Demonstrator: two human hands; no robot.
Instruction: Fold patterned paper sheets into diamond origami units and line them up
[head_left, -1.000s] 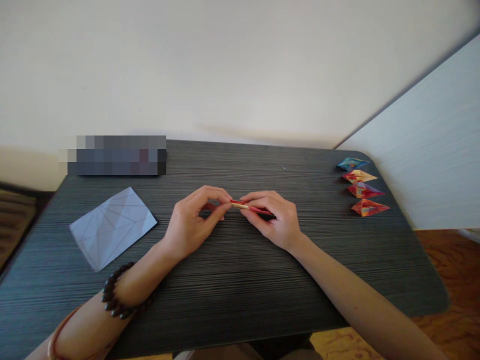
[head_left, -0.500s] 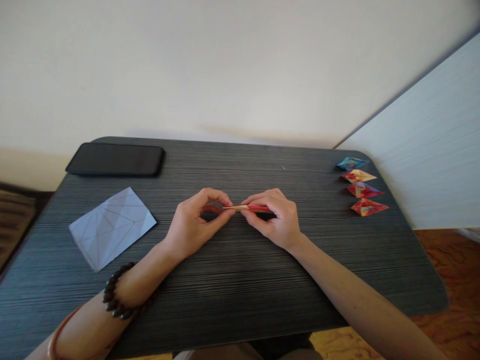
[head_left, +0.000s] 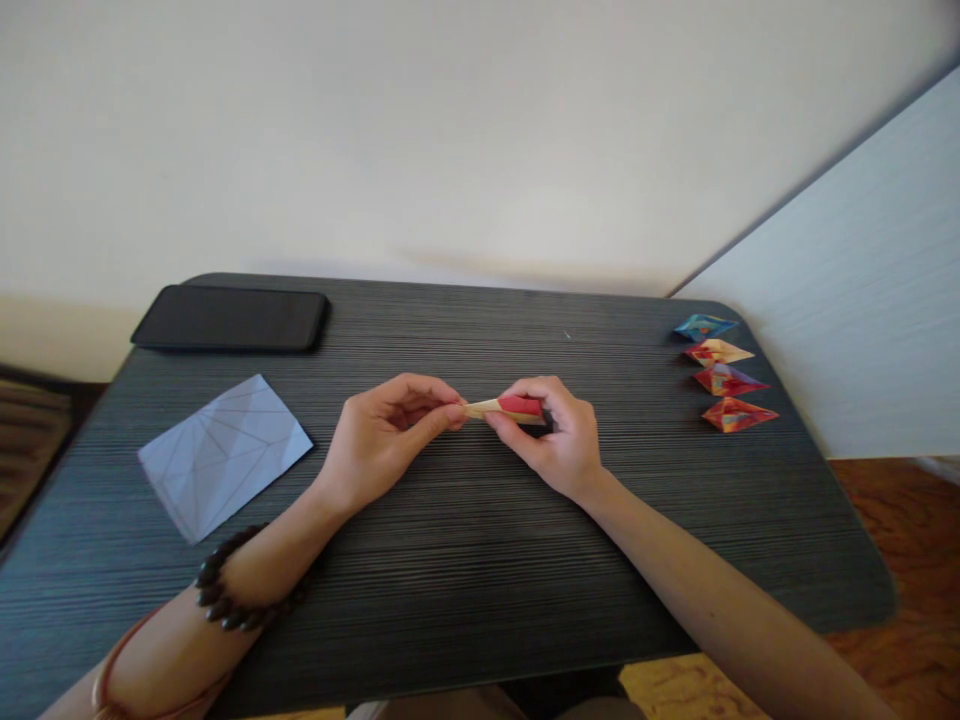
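A small folded paper piece (head_left: pixel 519 406), red and cream, is held between both hands above the dark table. My left hand (head_left: pixel 394 435) pinches its narrow cream tip between thumb and forefinger. My right hand (head_left: pixel 551 432) grips the wider red part, thumb on the near side and fingers behind. The right fingers hide some of the piece. Dark beads circle my left wrist.
On the dark wood-grain table (head_left: pixel 465 600), a black phone (head_left: pixel 232 320) lies at the back left. Nearer sits a pale square with printed lines (head_left: pixel 225 455). Several folded paper pieces (head_left: pixel 726 380) form a column at the right. A pale wall stands behind.
The paper piece has turned, so more of its red and cream face shows. My left hand has shifted slightly left, toward the tip. My right hand stays nearly in place.
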